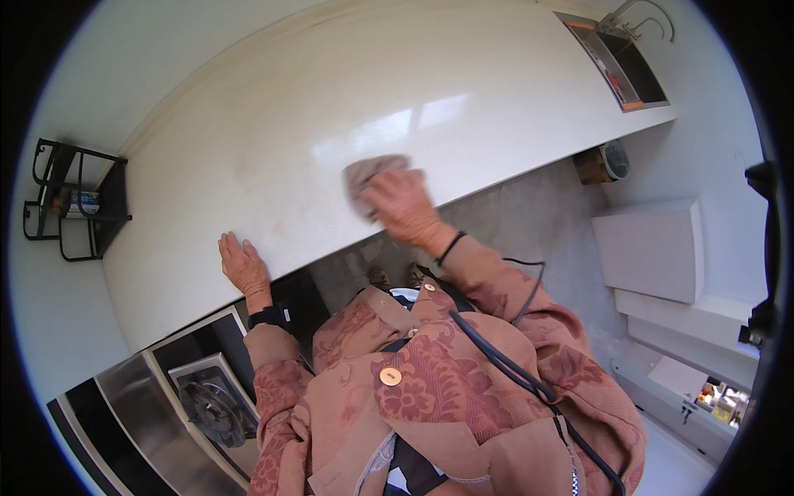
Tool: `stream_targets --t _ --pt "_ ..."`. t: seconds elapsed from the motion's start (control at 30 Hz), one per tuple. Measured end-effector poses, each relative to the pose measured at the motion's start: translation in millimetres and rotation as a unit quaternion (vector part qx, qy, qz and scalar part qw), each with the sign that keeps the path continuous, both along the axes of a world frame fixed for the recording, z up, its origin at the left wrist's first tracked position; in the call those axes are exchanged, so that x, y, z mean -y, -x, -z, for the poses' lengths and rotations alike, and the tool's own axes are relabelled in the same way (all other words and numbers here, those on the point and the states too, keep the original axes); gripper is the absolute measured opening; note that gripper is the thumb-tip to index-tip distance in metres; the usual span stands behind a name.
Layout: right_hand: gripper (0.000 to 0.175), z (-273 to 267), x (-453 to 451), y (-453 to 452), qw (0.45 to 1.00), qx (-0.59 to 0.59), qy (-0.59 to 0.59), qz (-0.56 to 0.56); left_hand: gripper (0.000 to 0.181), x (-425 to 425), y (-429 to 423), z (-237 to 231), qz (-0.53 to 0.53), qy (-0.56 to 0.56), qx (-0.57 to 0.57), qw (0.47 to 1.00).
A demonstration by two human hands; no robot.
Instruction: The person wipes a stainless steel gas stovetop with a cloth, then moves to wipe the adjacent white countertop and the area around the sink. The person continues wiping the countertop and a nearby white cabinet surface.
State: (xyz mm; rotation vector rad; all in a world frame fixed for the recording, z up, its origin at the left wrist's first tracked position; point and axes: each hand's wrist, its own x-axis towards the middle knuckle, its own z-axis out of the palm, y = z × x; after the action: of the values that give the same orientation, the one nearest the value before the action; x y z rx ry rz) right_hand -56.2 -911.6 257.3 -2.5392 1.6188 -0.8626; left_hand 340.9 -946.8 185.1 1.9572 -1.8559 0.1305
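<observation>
A folded greyish-pink cloth [366, 177] lies against the white countertop [279, 142] near its front edge, slightly blurred. My right hand [403, 204] presses on it with bent fingers, a black band round the wrist. Further left, my left hand [244, 266] rests palm down at the counter's edge, fingers together, holding nothing. Faint brownish marks show on the counter beyond and to the right of my left hand.
A black metal rack [108, 204] with a container stands at the counter's left end. At the far right are a sink [633, 68] and faucet [639, 28]. Below the counter are a bin [592, 166] and, lower left, a gas burner [211, 406]. Cables hang across my jacket.
</observation>
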Motion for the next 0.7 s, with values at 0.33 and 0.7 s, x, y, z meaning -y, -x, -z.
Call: stream_targets --t 0.33,0.7 --pt "0.042 25 -16 161 0.888 -0.117 0.014 0.445 0.045 -3 14 -9 -0.025 0.013 0.008 1.000" --pt "0.035 8 1 -159 0.983 0.039 0.081 -0.159 0.040 -3 9 -6 -0.016 0.026 -0.019 0.999"
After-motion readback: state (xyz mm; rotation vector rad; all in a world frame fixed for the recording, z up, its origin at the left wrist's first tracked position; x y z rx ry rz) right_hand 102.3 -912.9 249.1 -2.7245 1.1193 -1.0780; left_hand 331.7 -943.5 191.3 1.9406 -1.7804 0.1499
